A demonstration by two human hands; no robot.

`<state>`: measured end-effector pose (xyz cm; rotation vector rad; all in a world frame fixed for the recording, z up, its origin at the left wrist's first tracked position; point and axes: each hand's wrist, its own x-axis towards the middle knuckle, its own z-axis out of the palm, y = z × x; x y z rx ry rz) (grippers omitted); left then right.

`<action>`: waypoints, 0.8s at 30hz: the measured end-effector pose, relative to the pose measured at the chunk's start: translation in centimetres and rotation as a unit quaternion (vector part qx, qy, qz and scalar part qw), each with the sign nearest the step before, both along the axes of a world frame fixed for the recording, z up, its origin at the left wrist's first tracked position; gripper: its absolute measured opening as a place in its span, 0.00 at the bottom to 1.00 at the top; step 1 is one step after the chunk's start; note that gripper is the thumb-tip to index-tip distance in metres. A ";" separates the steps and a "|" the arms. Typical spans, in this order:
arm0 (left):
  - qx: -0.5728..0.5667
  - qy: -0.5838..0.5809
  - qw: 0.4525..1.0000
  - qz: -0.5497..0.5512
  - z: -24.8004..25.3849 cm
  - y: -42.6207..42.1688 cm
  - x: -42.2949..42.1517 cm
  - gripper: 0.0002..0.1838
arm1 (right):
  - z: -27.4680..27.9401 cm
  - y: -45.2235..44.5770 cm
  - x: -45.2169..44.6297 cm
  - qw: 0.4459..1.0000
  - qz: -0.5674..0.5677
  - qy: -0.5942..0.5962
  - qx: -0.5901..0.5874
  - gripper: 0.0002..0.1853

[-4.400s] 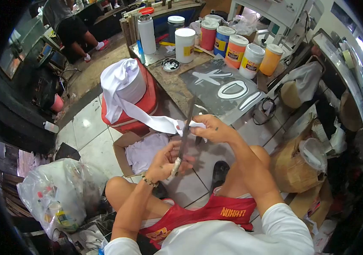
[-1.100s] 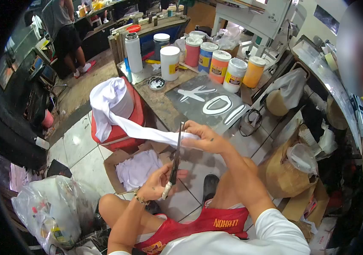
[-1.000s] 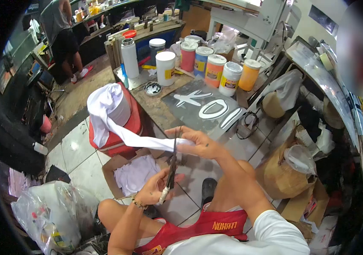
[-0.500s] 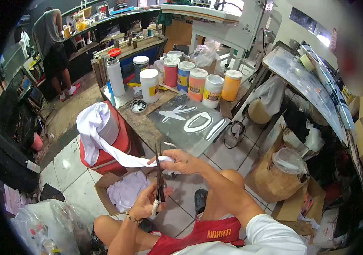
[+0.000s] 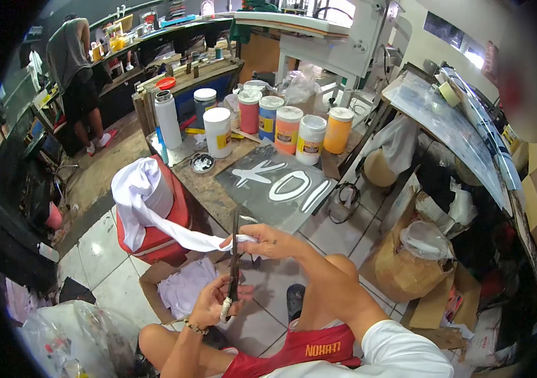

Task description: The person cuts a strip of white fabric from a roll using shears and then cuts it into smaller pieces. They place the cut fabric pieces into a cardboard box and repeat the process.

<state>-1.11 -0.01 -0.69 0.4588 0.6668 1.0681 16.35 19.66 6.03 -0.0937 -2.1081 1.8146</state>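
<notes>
My left hand (image 5: 211, 303), with a bracelet at the wrist, is closed around the handles of a pair of scissors (image 5: 234, 264). The handles look wrapped in white, and the dark blades point up and lie together across the cloth. My right hand (image 5: 270, 242) pinches the end of a long white cloth (image 5: 183, 235), just right of the blades. From there the cloth stretches left to a bunched heap on top of a red cooler box (image 5: 155, 242). Below it, a cardboard box (image 5: 152, 285) holds white cloth pieces (image 5: 188, 286).
Ahead, a low table (image 5: 209, 198) carries a dark board with white "KOI" lettering (image 5: 278, 189), a white tub (image 5: 218, 133) and several paint jars (image 5: 287, 130). At right stand cardboard boxes (image 5: 401, 264). Plastic bags (image 5: 73, 337) lie lower left. Another person (image 5: 73, 63) stands far left.
The scissor blades, spread apart before, have come together at the cloth. The fingers of my left hand have drawn in on the handles. My right hand keeps its hold on the cloth.
</notes>
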 end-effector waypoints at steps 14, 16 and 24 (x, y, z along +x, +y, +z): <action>0.109 0.185 0.977 -0.012 -0.3 -0.4 -0.2 0.42 | 0.0 -0.1 -0.6 0.998 0.003 -0.060 -0.019 0.15; 0.132 0.216 0.967 -0.012 1.3 -0.6 0.3 0.41 | -0.1 0.2 -0.4 0.996 0.000 -0.089 0.014 0.16; 0.097 0.122 0.986 0.051 -0.9 -0.2 0.3 0.39 | 0.4 -0.4 -0.5 0.989 0.001 -0.144 -0.037 0.15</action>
